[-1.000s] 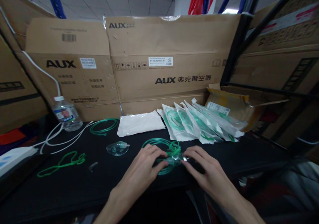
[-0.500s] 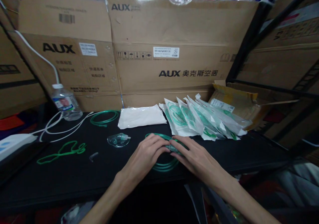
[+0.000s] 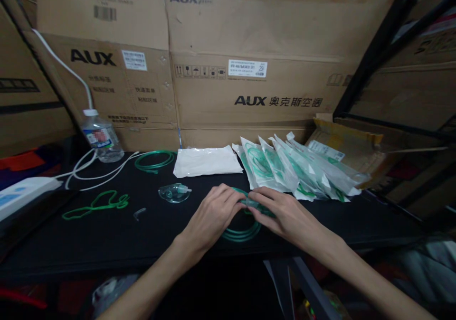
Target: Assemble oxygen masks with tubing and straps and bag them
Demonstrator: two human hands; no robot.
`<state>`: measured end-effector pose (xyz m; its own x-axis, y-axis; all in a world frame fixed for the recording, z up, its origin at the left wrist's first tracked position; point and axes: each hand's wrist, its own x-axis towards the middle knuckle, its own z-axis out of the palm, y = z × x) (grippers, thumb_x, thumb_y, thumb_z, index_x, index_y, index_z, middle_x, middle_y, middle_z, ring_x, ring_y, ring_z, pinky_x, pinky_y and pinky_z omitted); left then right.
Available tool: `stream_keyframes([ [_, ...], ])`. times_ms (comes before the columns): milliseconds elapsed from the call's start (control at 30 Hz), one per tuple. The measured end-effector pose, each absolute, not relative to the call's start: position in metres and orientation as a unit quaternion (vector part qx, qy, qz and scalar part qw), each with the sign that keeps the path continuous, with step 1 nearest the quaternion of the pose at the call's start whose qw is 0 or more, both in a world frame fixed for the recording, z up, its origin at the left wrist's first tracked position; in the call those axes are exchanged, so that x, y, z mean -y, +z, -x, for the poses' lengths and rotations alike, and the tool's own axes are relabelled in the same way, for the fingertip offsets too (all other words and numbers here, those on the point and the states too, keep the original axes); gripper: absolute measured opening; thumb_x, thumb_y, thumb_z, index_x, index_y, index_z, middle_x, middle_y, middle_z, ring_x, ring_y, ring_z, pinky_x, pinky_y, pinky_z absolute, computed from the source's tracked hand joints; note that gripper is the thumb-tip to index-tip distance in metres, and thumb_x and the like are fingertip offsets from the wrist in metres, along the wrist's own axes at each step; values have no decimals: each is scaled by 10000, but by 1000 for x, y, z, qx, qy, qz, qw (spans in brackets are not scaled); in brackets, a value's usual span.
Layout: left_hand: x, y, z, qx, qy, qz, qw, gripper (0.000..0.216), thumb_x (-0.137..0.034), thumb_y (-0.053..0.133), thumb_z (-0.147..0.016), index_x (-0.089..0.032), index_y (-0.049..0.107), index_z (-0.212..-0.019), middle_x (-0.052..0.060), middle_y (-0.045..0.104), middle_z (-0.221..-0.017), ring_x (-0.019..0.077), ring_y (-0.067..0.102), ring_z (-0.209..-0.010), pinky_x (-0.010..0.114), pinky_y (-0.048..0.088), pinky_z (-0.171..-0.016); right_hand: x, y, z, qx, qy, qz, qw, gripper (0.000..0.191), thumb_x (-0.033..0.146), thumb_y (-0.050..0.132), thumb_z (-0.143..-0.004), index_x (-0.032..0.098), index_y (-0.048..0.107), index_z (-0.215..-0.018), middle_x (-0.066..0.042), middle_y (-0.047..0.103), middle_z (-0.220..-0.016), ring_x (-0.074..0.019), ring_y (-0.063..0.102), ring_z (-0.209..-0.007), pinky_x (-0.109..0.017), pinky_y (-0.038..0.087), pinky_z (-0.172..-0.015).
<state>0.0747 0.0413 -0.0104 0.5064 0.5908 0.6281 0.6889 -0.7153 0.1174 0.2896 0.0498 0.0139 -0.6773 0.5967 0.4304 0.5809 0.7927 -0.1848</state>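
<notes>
Coiled green tubing [image 3: 242, 235] rests on the black tabletop beneath both hands. My left hand [image 3: 218, 211] has its fingers bent and closed on the near end of the tubing, meeting the other hand at the fingertips. With thumb and fingers, my right hand [image 3: 281, 211] grips a clear, greenish plastic piece [image 3: 261, 208], mostly hidden by the fingers. To the left lies a clear oxygen mask [image 3: 174, 193]. Farther left are a small clear elbow connector [image 3: 139, 213] and a green elastic strap [image 3: 96, 206].
A second green tubing coil [image 3: 155, 161] and a white packet [image 3: 208, 162] lie behind. Several packaged tubing sets [image 3: 285, 168] lean toward an open carton [image 3: 345, 144] at right. A plastic bottle [image 3: 103, 139], white cables [image 3: 76, 170] and a power strip [image 3: 24, 189] occupy the left. Large cardboard [image 3: 278, 35] stands behind.
The view has shifted slightly, so the table items appear a little farther right and higher. Both hands stay together over the coil, with only small finger movement.
</notes>
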Motion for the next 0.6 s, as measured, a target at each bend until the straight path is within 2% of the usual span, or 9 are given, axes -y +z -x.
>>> stream_keyframes([
  [300, -43, -18, -74, 367, -325, 871, 32, 208, -95, 473, -1002, -154, 651, -1090, 68, 710, -986, 222, 611, -940, 368, 519, -856, -54, 5, -291, 931, -59, 290, 212, 294, 199, 480, -1006, 204, 637, -1255, -165, 669, -1244, -291, 697, -1064, -436, 613, -849],
  [400, -43, -19, -72, 375, -338, 863, 10, 158, -133, 501, -1005, -167, 649, -1050, 60, 709, -1004, 219, 616, -950, 362, 518, -858, -53, 7, -290, 935, -92, 278, 201, 307, 173, 468, -1002, 193, 637, -1258, -181, 670, -1247, -312, 697, -1056, -463, 619, -828],
  [600, -41, -14, -74, 384, -341, 858, -3, 104, -213, 535, -1004, -165, 625, -987, 52, 686, -972, 215, 598, -943, 347, 518, -849, -55, 8, -292, 935, -81, 273, 214, 281, 202, 490, -1004, 210, 635, -1245, -155, 677, -1226, -293, 702, -1067, -435, 626, -858],
])
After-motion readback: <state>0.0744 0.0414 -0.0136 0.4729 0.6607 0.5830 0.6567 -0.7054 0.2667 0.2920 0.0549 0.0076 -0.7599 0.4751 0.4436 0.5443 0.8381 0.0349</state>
